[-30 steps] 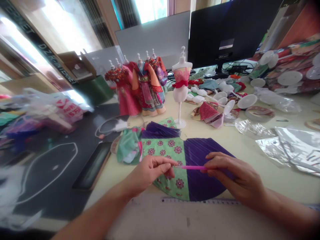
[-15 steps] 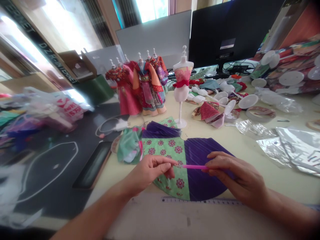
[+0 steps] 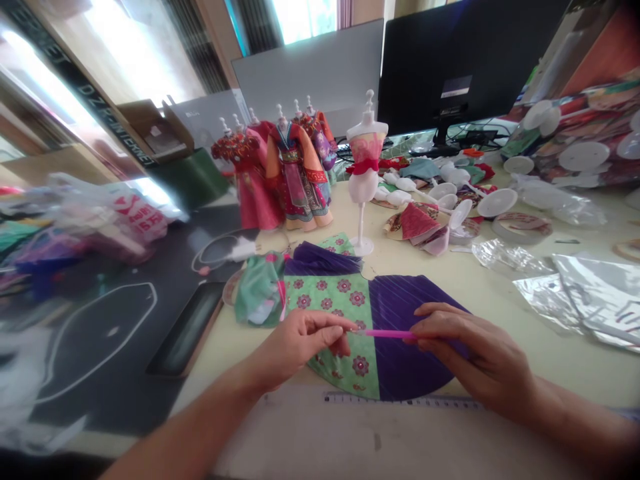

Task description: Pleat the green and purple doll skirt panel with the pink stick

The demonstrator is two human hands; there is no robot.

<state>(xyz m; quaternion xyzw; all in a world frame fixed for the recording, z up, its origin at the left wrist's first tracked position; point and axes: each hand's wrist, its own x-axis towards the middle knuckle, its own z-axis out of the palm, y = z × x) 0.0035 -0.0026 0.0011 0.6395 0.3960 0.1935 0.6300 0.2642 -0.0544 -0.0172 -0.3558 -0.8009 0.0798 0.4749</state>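
A slim pink pen-like stick (image 3: 387, 334) lies level above the cloth, its pale tip pointing left. My right hand (image 3: 467, 350) pinches its right end between thumb and fingers. At the pale tip, the thumb and forefinger of my left hand (image 3: 313, 343) come together on it; the exact grip is partly hidden. Under both hands spreads a round-edged cloth piece, with a green flowered panel (image 3: 345, 300) on the left and a dark purple panel (image 3: 400, 300) on the right. Folded purple cloth (image 3: 323, 259) rests along its upper left edge.
A bunched green cloth (image 3: 257, 290) lies left of the panels. Behind stand a small white dress form (image 3: 363, 187) and several dressed ones (image 3: 295, 177). A ruler (image 3: 345, 399) runs along the near cloth edge. Clear plastic wrappers (image 3: 595, 293) and a tape roll (image 3: 523, 228) are at right.
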